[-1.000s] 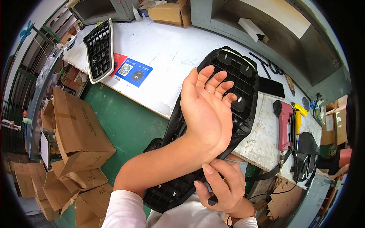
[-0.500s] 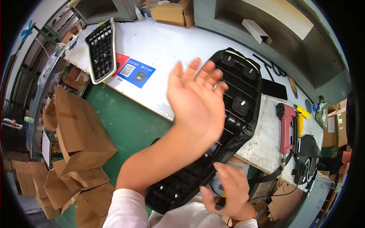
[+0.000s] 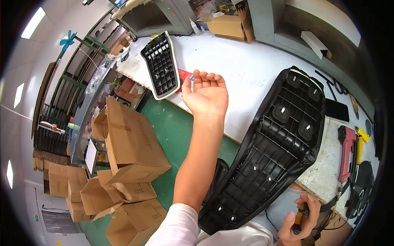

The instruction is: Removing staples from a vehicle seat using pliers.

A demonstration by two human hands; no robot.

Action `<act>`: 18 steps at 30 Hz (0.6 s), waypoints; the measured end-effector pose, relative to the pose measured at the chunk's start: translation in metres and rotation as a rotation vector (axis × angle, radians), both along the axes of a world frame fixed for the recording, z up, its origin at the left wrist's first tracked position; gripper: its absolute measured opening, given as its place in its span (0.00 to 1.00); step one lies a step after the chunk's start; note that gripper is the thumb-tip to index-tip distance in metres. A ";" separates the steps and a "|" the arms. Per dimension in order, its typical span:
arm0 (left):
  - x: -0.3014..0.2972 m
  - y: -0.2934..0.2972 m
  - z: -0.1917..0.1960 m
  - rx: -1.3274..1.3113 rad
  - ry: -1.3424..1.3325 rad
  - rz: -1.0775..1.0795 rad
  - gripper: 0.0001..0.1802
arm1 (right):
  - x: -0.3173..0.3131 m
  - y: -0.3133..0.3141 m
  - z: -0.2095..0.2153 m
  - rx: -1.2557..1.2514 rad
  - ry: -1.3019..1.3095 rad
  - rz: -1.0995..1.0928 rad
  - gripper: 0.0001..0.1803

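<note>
My left hand (image 3: 206,95) is raised, palm up, with slightly curled fingers and nothing in it. It hovers near the table's front edge, in front of a smaller ribbed black panel with a pale rim (image 3: 164,67). To its right lies a long black ribbed plastic panel (image 3: 273,151), with dark covering material round its edges and several metal studs. It reaches from the tabletop toward my lap. Low at the right, my right hand (image 3: 305,217) is closed around a yellow-and-black handled tool (image 3: 298,221); its working end is hidden.
A pink power tool (image 3: 347,151) and a yellow-handled tool (image 3: 360,147) lie on the table's right side, near a black phone-like slab (image 3: 336,110). Cardboard boxes (image 3: 131,143) stand on the green floor at left. Grey metal cabinets (image 3: 271,33) line the back.
My view has swung left, so the table things sit further right. My left hand has moved away from over the long panel, toward the smaller one. The right hand still grips its tool.
</note>
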State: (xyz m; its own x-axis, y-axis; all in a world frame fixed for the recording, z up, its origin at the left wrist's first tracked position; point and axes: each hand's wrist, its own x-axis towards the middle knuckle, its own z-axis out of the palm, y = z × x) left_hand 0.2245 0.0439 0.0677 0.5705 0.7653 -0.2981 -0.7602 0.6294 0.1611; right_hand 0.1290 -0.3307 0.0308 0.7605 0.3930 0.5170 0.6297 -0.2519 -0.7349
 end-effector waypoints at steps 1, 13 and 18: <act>-0.001 -0.005 0.004 0.005 0.010 0.002 0.12 | 0.000 0.001 0.000 0.000 0.002 -0.002 0.32; -0.015 -0.023 0.013 0.081 -0.008 -0.033 0.07 | 0.001 0.004 0.006 -0.055 0.003 -0.031 0.32; -0.019 -0.029 0.018 0.115 -0.019 -0.035 0.07 | 0.004 0.006 0.018 -0.009 0.012 0.071 0.29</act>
State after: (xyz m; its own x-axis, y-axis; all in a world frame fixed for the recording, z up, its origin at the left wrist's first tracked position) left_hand 0.2052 0.0145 0.0858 0.6018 0.7736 -0.1982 -0.7420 0.6334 0.2195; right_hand 0.1334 -0.3248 0.0487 0.7364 0.4510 0.5043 0.6377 -0.2138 -0.7400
